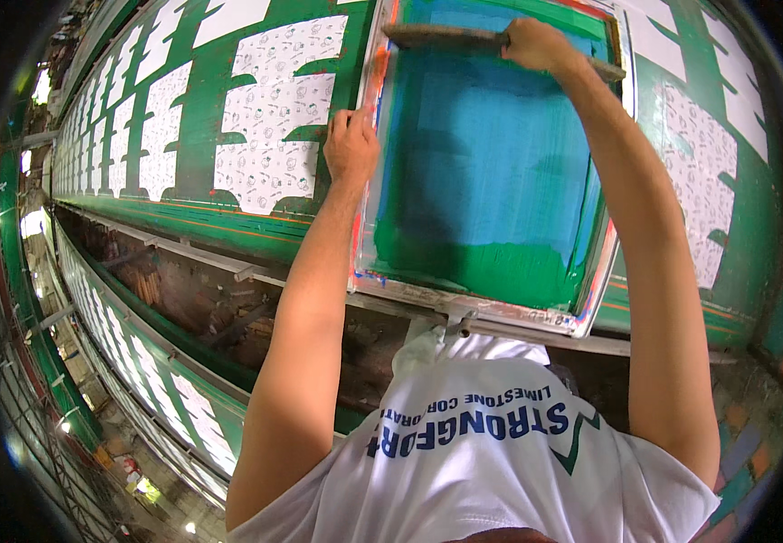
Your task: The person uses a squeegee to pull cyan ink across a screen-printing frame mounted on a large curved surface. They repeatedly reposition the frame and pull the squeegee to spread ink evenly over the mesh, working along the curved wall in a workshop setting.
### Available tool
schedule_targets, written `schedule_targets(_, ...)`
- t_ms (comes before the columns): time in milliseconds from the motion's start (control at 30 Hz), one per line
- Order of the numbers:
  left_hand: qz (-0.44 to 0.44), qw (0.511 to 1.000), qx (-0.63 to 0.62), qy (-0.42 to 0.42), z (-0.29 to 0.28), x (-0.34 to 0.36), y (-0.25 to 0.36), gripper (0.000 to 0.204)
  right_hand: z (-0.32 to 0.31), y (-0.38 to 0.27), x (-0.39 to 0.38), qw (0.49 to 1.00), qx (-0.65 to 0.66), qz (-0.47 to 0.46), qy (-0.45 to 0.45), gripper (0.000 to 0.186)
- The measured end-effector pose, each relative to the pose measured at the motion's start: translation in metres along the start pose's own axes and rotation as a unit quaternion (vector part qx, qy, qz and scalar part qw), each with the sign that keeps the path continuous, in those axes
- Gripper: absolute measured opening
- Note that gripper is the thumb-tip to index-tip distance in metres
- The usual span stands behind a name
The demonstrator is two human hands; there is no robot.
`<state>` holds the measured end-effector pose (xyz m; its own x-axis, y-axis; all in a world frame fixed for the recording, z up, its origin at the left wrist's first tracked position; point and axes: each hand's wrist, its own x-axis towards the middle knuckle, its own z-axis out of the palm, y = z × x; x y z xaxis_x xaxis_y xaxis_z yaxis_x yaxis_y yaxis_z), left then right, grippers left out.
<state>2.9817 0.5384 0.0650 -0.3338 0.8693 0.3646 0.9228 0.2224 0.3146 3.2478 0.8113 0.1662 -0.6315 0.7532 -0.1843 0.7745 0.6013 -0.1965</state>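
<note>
A screen printing frame (605, 271) lies in front of me on a long green table, its mesh (491, 136) blue with a band of green ink along the near end. Across its far part rests a long wooden squeegee (446, 36). My right hand (540, 45) is closed around the squeegee's top, right of its middle. At the frame's left edge, my left hand (352, 147) is closed on the rim with fingers curled. Ink smears in orange and red mark that rim. What the screen covers underneath is hidden.
White cut fabric pieces with small printed figures (275, 118) lie in rows on the green table (201, 220) to the left. More printed pieces (701, 172) lie at the right. A metal rail (246, 271) runs along the near edge. A second table with white pieces (151, 362) stands lower left.
</note>
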Motion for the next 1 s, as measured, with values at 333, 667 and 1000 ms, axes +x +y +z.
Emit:
schedule_targets(333,-0.007,0.998,-0.058,0.017,0.005,-0.001,-0.007,0.024,0.071,-0.121,-0.241,0.999,-0.003,0.025,-0.034,0.022)
schedule_targets(667,0.019,0.997,-0.065,0.042,0.012,0.001,-0.013,0.022,0.095,-0.184,-0.342,0.996,0.043,0.077,0.002,0.047)
schedule_targets(1000,-0.007,0.998,-0.058,-0.002,0.007,0.002,-0.010,0.026,0.116,-0.188,-0.377,0.996,0.045,0.022,0.076,0.023)
